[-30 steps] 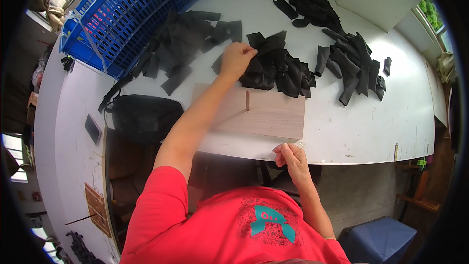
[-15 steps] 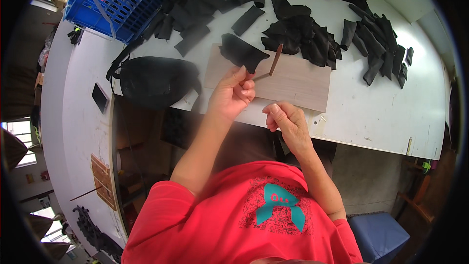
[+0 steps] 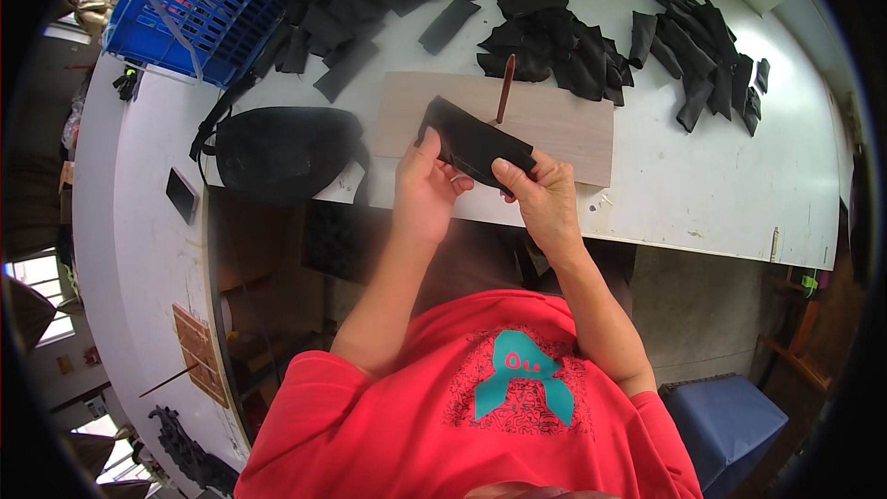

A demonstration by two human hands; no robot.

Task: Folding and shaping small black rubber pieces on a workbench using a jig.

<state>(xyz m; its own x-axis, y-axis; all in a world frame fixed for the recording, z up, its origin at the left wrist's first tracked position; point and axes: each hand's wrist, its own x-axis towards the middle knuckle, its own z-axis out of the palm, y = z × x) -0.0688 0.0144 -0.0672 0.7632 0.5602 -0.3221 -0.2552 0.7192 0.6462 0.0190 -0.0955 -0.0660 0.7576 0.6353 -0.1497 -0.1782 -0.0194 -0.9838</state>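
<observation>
Between my hands a black piece of cloth or soft leather [image 3: 473, 142] is held up, tilted, over the front part of a pale wooden board [image 3: 577, 134]. My left hand [image 3: 429, 179] grips its left end with the thumb on top. At the right end, my right hand [image 3: 545, 196] pinches the lower corner, thumb pressed flat on the surface. Just behind the piece a pointed brown rod [image 3: 505, 91] stands upright from the board. A heap of similar black pieces [image 3: 559, 42] lies right behind the board, apart from my hands.
Black strips lie in a pile [image 3: 346, 0] at the far left and another pile [image 3: 702, 60] at the right. A black bag [image 3: 285, 153] sits left of the board, a blue plastic basket [image 3: 208, 14] behind it. A phone [image 3: 182, 195] lies farther left. A blue stool [image 3: 725, 430] stands lower right.
My right hand has come up and taken hold of the black piece's right end. The piece has moved off the rod's left side, nearer to me, and is now stretched between both hands.
</observation>
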